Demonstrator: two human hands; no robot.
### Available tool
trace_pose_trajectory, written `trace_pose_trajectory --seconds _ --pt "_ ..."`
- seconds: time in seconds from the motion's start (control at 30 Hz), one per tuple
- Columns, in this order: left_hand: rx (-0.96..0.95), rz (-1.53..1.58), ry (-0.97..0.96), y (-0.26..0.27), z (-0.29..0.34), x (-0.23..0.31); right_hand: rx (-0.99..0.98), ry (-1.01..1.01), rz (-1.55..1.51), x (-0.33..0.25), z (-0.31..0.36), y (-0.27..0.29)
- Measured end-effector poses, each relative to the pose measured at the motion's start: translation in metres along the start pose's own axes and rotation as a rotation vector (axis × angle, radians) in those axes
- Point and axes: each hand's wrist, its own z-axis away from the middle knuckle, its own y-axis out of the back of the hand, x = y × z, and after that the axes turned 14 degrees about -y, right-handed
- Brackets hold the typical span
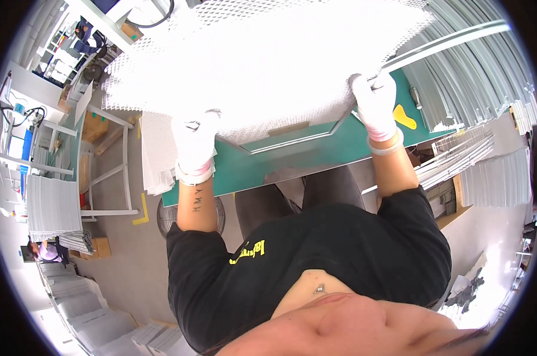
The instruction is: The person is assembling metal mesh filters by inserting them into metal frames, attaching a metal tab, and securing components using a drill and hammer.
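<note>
A large white mesh sheet (pixel 280 110), washed out by glare across its middle, spreads out in front of me over the bench. My left hand (pixel 194 139), in a white glove, is closed on its near left edge. Also gloved, my right hand (pixel 375 101) pinches the near right edge with bent fingers. Below the sheet, a thin silver metal frame (pixel 307 142) with angled corners lies on the green benchtop (pixel 316 160). The mesh hides the far part of that frame.
Beside my left wrist is a stack of mesh sheets (pixel 157 157). A flat yellow tool (pixel 405 117) and a slim hand tool (pixel 415 97) lie right of my right hand. Long metal strips (pixel 482 71) fill the right side. A floor fan (pixel 221 216) stands under the bench.
</note>
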Motion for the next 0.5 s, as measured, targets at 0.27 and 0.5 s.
trace_pose_trajectory --seconds 0.27,0.5 --pt "0.045 -0.295 -0.236 -0.001 0.0 -0.013 0.03 -0.084 -0.013 -0.001 -0.01 -0.001" --pt "-0.057 -0.163 0.009 0.009 0.031 -0.049 -0.062 -0.161 -0.082 0.052 0.002 -0.004"
